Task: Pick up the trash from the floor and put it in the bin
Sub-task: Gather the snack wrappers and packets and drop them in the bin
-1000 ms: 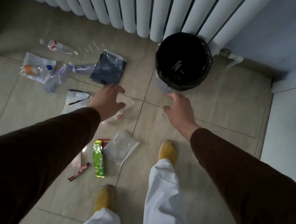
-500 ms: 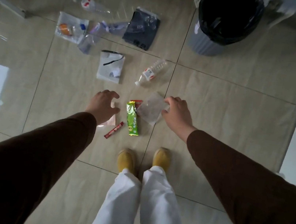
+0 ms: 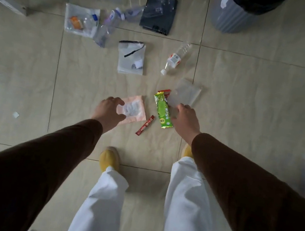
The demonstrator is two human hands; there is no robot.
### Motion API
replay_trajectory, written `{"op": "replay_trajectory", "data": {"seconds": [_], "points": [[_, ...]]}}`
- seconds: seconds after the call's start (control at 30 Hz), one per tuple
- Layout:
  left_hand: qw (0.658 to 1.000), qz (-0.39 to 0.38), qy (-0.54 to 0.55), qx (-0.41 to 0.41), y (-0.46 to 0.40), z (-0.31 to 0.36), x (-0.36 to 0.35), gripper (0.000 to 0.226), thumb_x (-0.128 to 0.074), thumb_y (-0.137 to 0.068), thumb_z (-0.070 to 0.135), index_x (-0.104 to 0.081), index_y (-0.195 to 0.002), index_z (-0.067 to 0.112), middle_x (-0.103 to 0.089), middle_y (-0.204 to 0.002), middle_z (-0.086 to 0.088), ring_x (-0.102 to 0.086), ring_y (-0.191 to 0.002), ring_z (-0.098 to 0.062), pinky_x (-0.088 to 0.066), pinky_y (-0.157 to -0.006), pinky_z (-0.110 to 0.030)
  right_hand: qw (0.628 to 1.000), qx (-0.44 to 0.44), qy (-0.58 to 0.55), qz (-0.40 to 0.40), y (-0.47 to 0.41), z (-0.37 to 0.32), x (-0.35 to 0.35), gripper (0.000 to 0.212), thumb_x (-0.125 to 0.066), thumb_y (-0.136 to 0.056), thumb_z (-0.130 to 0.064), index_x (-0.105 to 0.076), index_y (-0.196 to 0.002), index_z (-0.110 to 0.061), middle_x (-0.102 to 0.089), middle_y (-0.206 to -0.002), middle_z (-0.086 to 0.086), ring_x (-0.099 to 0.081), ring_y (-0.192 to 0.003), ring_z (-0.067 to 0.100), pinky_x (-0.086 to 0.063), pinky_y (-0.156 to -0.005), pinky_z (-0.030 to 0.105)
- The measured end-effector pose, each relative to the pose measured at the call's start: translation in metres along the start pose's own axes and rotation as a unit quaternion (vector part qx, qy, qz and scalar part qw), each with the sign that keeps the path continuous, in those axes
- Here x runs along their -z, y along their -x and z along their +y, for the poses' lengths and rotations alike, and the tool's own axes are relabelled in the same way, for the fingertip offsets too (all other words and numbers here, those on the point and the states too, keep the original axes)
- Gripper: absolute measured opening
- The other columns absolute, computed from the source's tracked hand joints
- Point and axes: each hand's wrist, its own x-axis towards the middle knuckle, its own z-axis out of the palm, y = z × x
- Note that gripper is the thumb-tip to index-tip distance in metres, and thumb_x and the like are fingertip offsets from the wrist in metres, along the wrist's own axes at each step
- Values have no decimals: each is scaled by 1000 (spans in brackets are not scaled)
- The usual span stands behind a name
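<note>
Hands reach down over the tiled floor (image 3: 250, 90). We see the left hand (image 3: 108, 111) spread loosely, fingers over the edge of a pink packet (image 3: 133, 109); the right hand (image 3: 186, 120), fingers bent, meets the green wrapper (image 3: 162, 110) and a clear bag (image 3: 185, 93), though we cannot tell if it grips. Between them lies a red sachet (image 3: 145, 125). Farther off lie a small bottle (image 3: 176, 58) and more trash. The grey bin (image 3: 233, 16) stands at the far right.

Dim indoor light, window glare on floor (image 3: 35, 70) (left side), wide-angle bending
</note>
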Motion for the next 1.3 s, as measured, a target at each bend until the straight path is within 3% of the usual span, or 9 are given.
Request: {"op": "replay_trajectory", "data": {"seconds": [0.23, 0.5, 0.83, 0.97, 1.1, 1.23, 1.3], "points": [[996, -55, -62, -17, -29, -45, -26, 51, -72, -84, 27, -56, -132, 17, -56, -132, -8, -52, -123, -27, -41, -98, -36, 987, -103, -124, 6, -2, -1, -77, 43, -64, -88, -19, -57, -130, -13, -62, -127, 11, -58, -118, 31, -47, -97, 38], [984, -82, -143, -69, -124, -72, -97, 62, -73, -84, 25, -45, -139, 16, -51, -135, -8, -49, -125, -27, -43, -102, -42, 960, -191, -203, -14, -57, 26, -185, 45, -67, -90, -25, -53, -130, -9, -65, -128, 10, -61, -119, 29, -45, -93, 33], [961, -38, -255, -97, -270, -117, -186, 78, -81, -75, 39, -39, -135, 12, -46, -133, -11, -47, -121, -29, -46, -91, -42, 909, -319, -266, 35, -155, 29, -317, 54, -72, -85, -36, -46, -124, -10, -63, -122, 12, -64, -111, 33, -51, -92, 37], [951, 0, -295, -87, -286, -125, -221, 90, -82, -70, 47, -35, -138, 13, -44, -131, -10, -48, -116, -28, -48, -88, -43, 908, -341, -228, 86, -179, 29, -349, 33, -65, -87, -35, -55, -112, -15, -69, -112, 9, -67, -105, 33, -51, -83, 39], [980, -14, -190, -54, -285, -129, -230, 65, -76, -82, 28, -39, -134, 13, -61, -118, -11, -58, -109, -32, -43, -91, -42, 916, -316, -213, 122, -180, 31, -348, 18, -61, -92, -31, -64, -106, -18, -70, -107, 7, -66, -103, 30, -50, -80, 38], [992, -1, -105, -71, -295, -119, -199, 1, -60, -87, 16, -60, -88, 15, -66, -89, -11, -60, -91, -34, -38, -70, -34, 938, -225, -180, 191, -176, 39, -314, 15, -60, -96, -28, -67, -100, -16, -65, -100, 5, -60, -97, 26, -49, -76, 39], [985, 20, -125, -115, -309, -101, -172, 9, -58, -90, 18, -62, -86, 12, -67, -91, -13, -56, -87, -30, -32, -70, -32, 944, -188, -135, 235, -177, 46, -291, 14, -64, -93, -29, -68, -95, -16, -63, -102, 6, -56, -98, 28, -49, -78, 41]]}}
